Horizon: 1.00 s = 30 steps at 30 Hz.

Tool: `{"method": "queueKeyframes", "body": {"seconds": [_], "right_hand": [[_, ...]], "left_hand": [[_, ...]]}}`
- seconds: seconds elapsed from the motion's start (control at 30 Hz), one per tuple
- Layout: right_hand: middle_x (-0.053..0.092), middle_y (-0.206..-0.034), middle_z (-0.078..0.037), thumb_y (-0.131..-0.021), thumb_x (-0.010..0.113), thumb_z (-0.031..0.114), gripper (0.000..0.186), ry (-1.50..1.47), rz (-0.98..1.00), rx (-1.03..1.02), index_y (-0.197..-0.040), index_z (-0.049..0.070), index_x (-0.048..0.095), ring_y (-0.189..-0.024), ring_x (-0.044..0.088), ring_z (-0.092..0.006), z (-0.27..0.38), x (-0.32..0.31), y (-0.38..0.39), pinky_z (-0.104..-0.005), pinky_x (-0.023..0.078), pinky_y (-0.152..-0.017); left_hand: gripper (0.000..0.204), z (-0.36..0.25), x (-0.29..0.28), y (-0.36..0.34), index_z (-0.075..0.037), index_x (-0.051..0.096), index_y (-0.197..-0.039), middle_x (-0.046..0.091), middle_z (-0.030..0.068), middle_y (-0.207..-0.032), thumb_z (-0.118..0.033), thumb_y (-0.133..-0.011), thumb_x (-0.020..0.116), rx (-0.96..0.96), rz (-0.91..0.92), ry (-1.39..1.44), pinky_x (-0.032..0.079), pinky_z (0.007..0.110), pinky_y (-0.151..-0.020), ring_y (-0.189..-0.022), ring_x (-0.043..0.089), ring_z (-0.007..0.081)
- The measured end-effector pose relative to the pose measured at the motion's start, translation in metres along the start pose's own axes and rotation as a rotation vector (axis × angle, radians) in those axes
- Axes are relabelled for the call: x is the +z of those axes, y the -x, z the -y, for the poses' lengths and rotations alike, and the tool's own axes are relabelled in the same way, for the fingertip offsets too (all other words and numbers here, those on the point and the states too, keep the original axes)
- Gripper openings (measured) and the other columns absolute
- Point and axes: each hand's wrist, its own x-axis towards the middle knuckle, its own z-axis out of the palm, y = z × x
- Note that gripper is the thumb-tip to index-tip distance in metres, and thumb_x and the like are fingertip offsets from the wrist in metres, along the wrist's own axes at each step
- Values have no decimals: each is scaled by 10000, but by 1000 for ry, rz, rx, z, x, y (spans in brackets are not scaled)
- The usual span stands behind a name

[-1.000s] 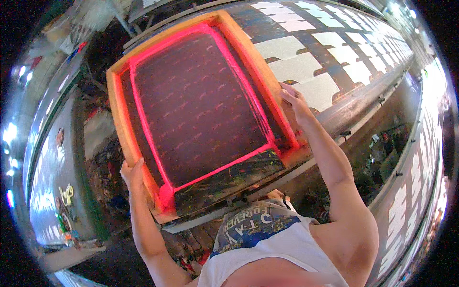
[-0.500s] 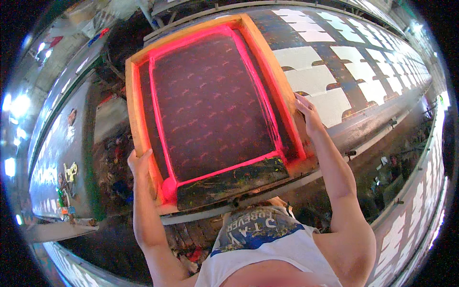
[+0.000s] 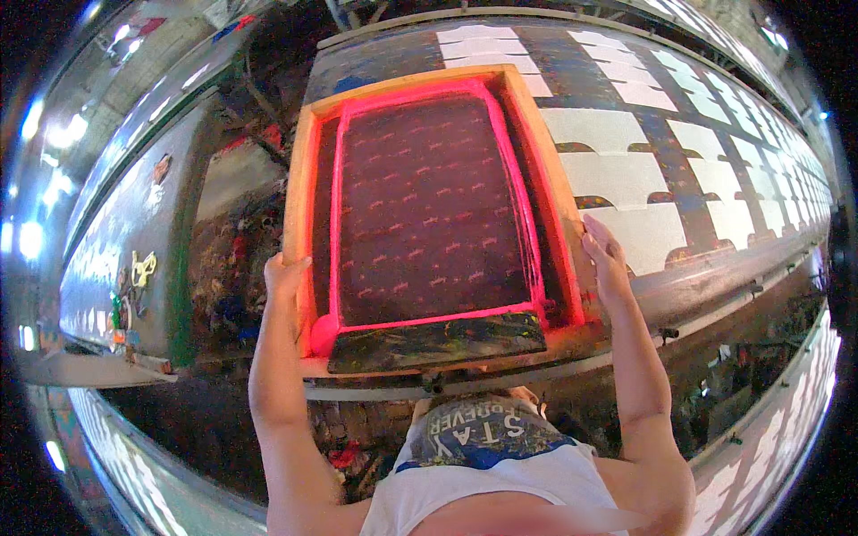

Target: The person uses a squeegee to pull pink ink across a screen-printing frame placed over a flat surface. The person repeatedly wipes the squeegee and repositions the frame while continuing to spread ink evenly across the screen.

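Note:
A screen-printing frame (image 3: 411,85) of pale wood lies before me at the end of a long table. Its dark mesh (image 3: 433,205) carries rows of small pink marks, and bright pink ink lines its inner border. A black, paint-flecked strip (image 3: 438,344) runs across the near end. My left hand (image 3: 285,275) is closed round the left rail, its thumb lying over the top of the wood. At the right rail, my right hand (image 3: 608,259) grips the outer side, thumb against the wood and fingers reaching forward. The undersides of both grips are hidden.
Rows of white cut pieces (image 3: 617,174) cover the long table to the right. Along its near edge runs a metal rail (image 3: 715,308) with small knobs. Another dark-topped table (image 3: 134,250) stands at the left, with a yellow item (image 3: 143,268) on it.
The frame now sits further right and squarer in my view, with its far end lower. The surroundings have shifted too. Both hands stay at its side rails.

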Motion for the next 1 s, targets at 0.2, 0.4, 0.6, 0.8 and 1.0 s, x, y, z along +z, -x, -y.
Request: {"method": "queueKeyframes", "body": {"seconds": [0.2,0.4,0.6,0.8,1.0], "right_hand": [[721,-1463,-199,-903,877,96,538,727,289,-609,-1425,94,744,-1389,665,-388,54,62,55,-509,540,-1187],[751,-1380,-131,-880,869,142,537,797,877,-798,-1404,118,753,-1289,709,-338,78,146,129,-510,568,-1127],[782,-1263,-106,-919,744,109,468,1066,717,-714,-1386,125,767,-1189,746,-331,88,176,133,-482,591,-1047],[805,-1198,-123,-914,723,100,434,1146,742,-641,-1342,115,792,-1136,762,-344,99,233,130,-493,598,-1007],[797,-1129,-260,-957,694,186,317,960,688,-357,-1215,26,785,-1092,759,-486,109,232,72,-596,593,-1021]], "left_hand": [[480,-15,-1,9,19,832,-1084,839,146,-990,-310,-787,1017,-39,-41,-79,601,420,-850,-899,794,269],[417,-32,-4,20,-2,827,-1093,821,194,-997,-345,-875,921,22,-73,-259,596,468,-887,-981,804,350],[476,-36,-3,28,-39,820,-1244,812,209,-1150,-370,-906,871,84,-149,-172,605,499,-940,-1074,785,388],[636,-41,1,26,-10,725,-1447,738,225,-1378,-364,-930,836,88,-130,-188,568,518,-1114,-1301,703,425],[708,-50,-6,34,-16,636,-1567,652,276,-1519,-341,-963,813,142,-99,-130,534,538,-1182,-1404,633,457]]}}
